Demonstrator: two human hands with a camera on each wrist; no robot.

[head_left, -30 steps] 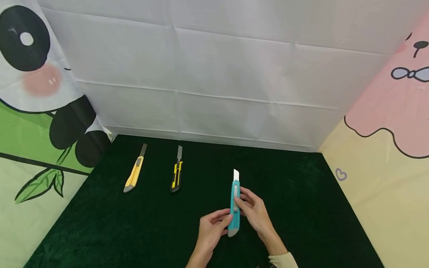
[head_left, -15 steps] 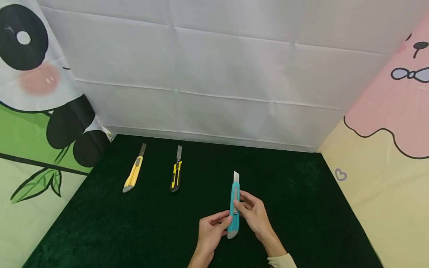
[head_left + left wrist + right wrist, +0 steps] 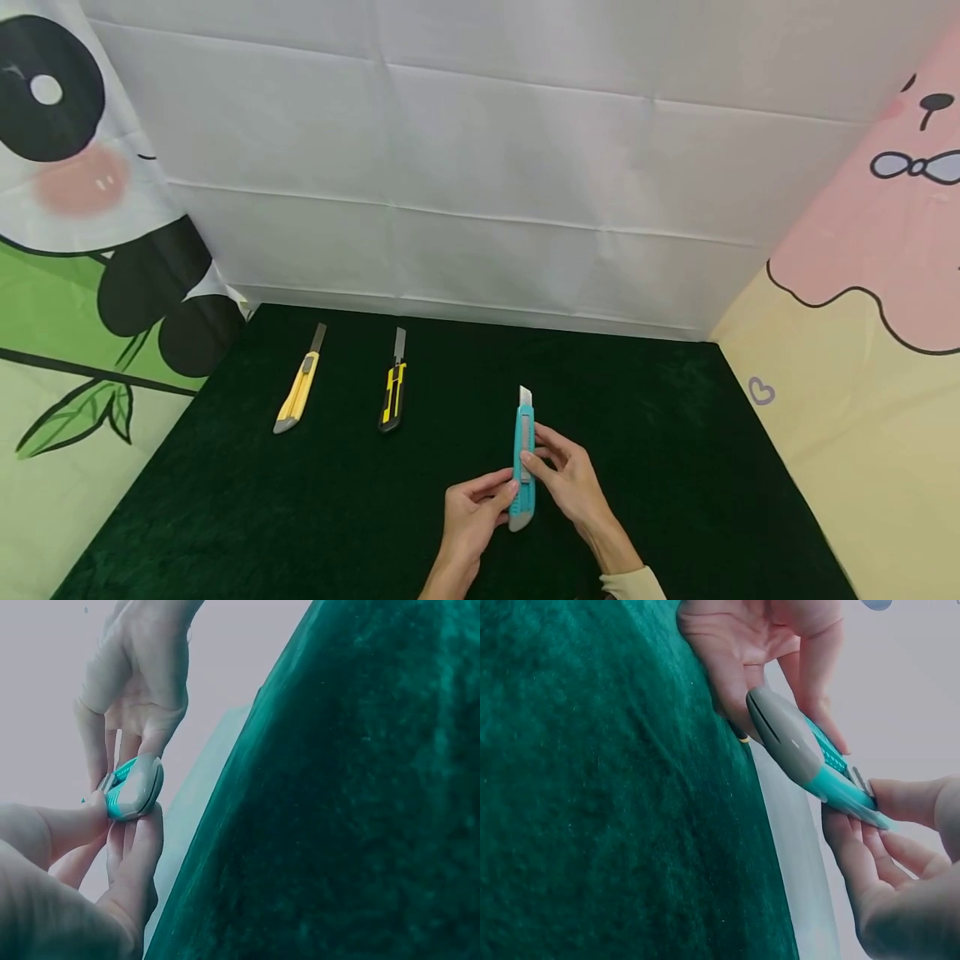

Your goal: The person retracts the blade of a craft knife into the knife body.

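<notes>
A teal utility knife (image 3: pixel 524 454) with a grey end cap is held above the dark green cloth, its short blade pointing away from me. My left hand (image 3: pixel 469 521) pinches the lower part of its handle from the left. From the right, my right hand (image 3: pixel 573 483) grips the handle, the thumb on the slider. The grey end cap (image 3: pixel 142 786) faces the camera in the left wrist view. In the right wrist view the teal handle (image 3: pixel 840 791) sits between both hands' fingers, its blade hidden.
A yellow utility knife (image 3: pixel 298 390) lies at the left of the green cloth (image 3: pixel 645 417), blade extended. Beside it lies a black and yellow utility knife (image 3: pixel 393 396), blade also out. A white sheet (image 3: pixel 480 192) hangs behind, with printed cloths on both sides.
The teal knife's blade shows shorter than a second ago, and the right thumb has slid down with the slider toward me. Both hands keep their hold.
</notes>
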